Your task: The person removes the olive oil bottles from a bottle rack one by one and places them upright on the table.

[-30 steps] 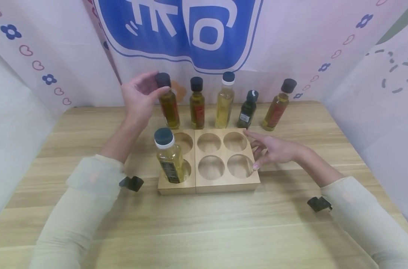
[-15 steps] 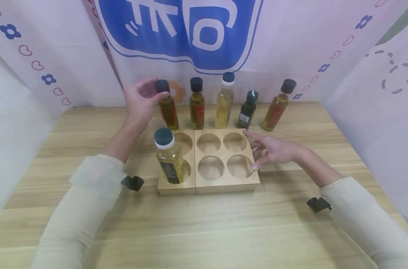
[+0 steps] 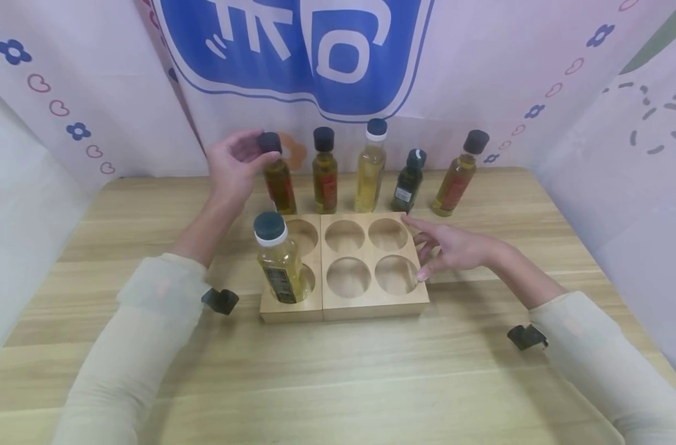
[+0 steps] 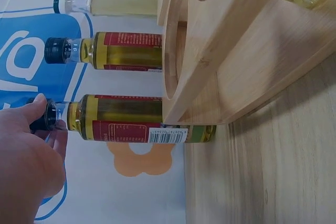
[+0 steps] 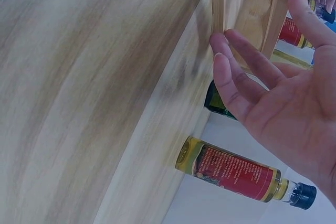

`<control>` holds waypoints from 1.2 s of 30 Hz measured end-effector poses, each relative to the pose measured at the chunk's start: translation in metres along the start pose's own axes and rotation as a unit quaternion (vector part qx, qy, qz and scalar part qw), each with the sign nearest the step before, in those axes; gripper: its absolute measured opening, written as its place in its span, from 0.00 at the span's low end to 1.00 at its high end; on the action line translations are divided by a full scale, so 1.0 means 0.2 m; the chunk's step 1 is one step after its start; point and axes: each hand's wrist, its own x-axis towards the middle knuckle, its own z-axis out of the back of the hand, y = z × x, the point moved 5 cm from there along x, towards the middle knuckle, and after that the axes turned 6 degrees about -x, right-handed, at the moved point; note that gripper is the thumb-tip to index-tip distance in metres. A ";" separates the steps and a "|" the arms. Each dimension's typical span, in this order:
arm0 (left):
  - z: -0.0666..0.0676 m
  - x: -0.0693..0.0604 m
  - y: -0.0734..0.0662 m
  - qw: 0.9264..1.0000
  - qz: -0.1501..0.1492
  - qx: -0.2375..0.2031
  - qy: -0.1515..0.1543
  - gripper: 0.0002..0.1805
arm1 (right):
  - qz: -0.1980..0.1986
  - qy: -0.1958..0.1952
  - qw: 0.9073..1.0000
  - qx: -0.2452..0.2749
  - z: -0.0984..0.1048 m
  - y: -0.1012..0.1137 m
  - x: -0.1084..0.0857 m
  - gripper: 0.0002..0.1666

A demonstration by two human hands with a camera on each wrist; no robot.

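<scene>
Between thumb and fingers, my left hand (image 3: 232,167) pinches the black cap of an olive oil bottle (image 3: 280,185) with a red label, upright behind the rack's left end. The wooden bottle rack (image 3: 373,303) has round holes in two rows. A larger oil bottle (image 3: 284,275) with a green cap stands in its front left hole. At the rack's right end, my right hand (image 3: 454,247) touches the edge with spread fingers; the thumb (image 5: 310,17) lies along the rim in the right wrist view. The held bottle's base is hidden by the rack in the head view.
Behind the rack stand a red-labelled oil bottle (image 3: 325,176), a clear pale-oil bottle (image 3: 370,176) and a small dark green bottle (image 3: 407,188). Another red-labelled bottle (image 3: 454,185) is further right. A printed cloth (image 3: 471,74) hangs behind the wooden table (image 3: 338,383).
My left hand and the bottle it pinches came down slightly between the first two frames, then stayed put. The right hand keeps its place on the rack.
</scene>
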 end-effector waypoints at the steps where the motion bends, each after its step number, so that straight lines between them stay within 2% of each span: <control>1: 0.00 0.00 0.00 1.000 -0.001 0.004 0.000 0.28 | 0.000 -0.001 1.000 -0.002 0.00 0.00 0.00 0.70; 15: 0.01 0.01 -0.01 0.999 -0.018 0.033 0.011 0.27 | -0.006 0.000 1.000 0.000 0.01 0.01 0.00 0.70; 20: 0.00 0.01 -0.01 0.999 -0.015 0.033 0.012 0.27 | -0.010 0.001 1.000 0.004 0.00 0.01 0.00 0.70; 26: 0.02 0.00 -0.03 0.998 -0.015 0.056 0.028 0.30 | -0.007 0.001 1.000 0.004 0.00 0.01 0.00 0.71; 32: 0.05 -0.02 -0.06 0.997 -0.040 0.053 0.029 0.27 | -0.009 0.000 1.000 0.003 0.00 0.02 0.00 0.70; 36: 0.07 -0.05 -0.09 0.996 -0.063 0.063 0.009 0.23 | -0.014 -0.001 1.000 -0.001 0.00 0.02 -0.01 0.70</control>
